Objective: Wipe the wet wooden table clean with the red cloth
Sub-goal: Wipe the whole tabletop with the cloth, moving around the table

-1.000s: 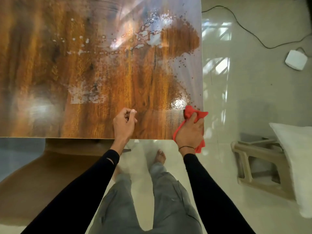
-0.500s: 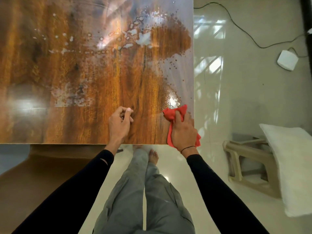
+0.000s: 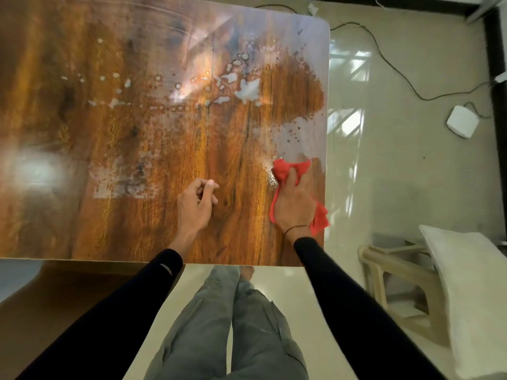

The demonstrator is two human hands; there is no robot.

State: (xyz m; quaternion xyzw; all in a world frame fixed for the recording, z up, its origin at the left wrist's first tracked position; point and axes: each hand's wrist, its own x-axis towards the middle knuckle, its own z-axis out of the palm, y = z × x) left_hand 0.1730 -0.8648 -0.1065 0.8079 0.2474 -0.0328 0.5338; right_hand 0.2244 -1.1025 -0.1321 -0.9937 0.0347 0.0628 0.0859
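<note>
Head view: the right hand presses the red cloth flat near the wooden table's right edge, fingers curled over its bunched front. The left hand rests loosely curled — holding nothing. Firm, overlapping strokes toward the far puddles would serve best. The cloth's long axis runs near-to-far, its front pointing away.
</note>
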